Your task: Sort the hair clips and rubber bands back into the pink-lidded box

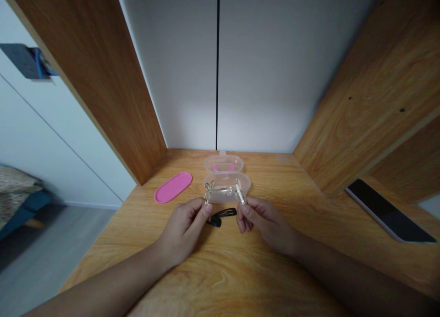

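Shiny metal clips, by look, held up in front of open clear box, middle of wooden table. Pinched tight between thumb and fingers, one in left hand, one in right hand. Hard to tell if joined in middle. Likely light, stiff, smooth, bit slippery; thin parts maybe bendy. Best held by near ends. Black hair clips between hands. Pink tray to left, dark tablet well to right. No brands, labels or writing to read.
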Demonstrator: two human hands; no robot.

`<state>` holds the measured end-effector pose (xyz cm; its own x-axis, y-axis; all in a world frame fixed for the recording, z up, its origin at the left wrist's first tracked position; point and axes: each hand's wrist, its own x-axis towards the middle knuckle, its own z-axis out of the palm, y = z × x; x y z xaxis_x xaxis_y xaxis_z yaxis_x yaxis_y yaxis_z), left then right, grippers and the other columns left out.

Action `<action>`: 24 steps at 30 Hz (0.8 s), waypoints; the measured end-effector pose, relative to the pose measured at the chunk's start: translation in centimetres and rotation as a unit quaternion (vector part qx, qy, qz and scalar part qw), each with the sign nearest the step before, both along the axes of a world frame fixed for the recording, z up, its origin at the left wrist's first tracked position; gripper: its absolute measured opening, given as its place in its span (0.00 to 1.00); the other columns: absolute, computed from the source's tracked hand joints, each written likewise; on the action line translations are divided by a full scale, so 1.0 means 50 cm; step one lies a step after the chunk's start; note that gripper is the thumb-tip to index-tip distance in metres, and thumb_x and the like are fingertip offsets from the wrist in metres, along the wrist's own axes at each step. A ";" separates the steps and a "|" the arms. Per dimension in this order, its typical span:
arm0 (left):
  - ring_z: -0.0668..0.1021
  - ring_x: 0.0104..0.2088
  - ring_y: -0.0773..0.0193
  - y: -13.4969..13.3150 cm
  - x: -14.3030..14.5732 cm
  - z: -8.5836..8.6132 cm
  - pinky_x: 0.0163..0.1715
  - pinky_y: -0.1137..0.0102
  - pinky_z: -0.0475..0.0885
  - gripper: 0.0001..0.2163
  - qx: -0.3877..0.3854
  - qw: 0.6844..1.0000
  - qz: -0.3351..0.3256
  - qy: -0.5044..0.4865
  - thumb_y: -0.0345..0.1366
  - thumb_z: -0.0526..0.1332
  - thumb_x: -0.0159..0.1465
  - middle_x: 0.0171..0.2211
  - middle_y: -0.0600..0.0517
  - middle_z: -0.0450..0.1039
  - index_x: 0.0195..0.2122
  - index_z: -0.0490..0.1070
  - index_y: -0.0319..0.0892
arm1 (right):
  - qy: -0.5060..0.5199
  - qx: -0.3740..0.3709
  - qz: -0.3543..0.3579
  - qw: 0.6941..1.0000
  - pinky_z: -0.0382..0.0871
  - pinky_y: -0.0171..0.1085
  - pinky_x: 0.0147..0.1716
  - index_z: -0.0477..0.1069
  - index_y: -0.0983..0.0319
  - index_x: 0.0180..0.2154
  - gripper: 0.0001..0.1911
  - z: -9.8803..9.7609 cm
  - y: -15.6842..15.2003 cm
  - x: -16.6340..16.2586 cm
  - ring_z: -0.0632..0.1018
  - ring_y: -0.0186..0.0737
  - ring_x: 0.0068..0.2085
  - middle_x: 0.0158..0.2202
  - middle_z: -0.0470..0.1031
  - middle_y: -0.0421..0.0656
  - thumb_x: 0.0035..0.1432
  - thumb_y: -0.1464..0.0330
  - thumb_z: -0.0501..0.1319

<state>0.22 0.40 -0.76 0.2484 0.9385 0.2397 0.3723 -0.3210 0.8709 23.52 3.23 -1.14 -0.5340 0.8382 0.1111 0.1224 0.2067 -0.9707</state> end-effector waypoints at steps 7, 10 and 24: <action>0.72 0.28 0.65 0.000 -0.003 0.001 0.31 0.72 0.65 0.19 0.021 0.999 0.035 -0.007 0.46 0.53 0.73 0.25 0.53 0.70 0.31 0.73 0.40 | 0.032 0.065 -0.119 0.990 0.61 0.34 0.24 0.66 0.60 0.31 0.25 -0.009 -0.003 0.007 0.67 0.33 0.23 0.22 0.68 0.37 0.72 0.49 0.48; 0.71 0.26 0.66 0.001 -0.003 -0.001 0.29 0.73 0.65 0.19 0.037 0.998 0.053 -0.010 0.45 0.53 0.73 0.24 0.53 0.71 0.33 0.76 0.40 | 0.013 0.128 -0.171 0.977 0.63 0.35 0.26 0.71 0.60 0.36 0.22 -0.010 -0.005 0.014 0.68 0.35 0.26 0.26 0.70 0.38 0.73 0.53 0.48; 0.67 0.22 0.66 0.026 -0.010 -0.006 0.23 0.72 0.61 0.19 0.044 0.990 0.131 -0.006 0.47 0.57 0.71 0.19 0.55 0.65 0.31 0.78 0.39 | -0.051 0.231 -0.302 0.923 0.72 0.44 0.49 0.75 0.57 0.57 0.19 0.003 0.021 0.023 0.78 0.45 0.47 0.44 0.78 0.46 0.71 0.60 0.55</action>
<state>-0.26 1.70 -1.06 -0.0037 0.9457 0.3249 0.4415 -0.2900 0.8491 24.66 4.26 -1.00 -0.0115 0.8621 0.5067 0.4371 0.4600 -0.7728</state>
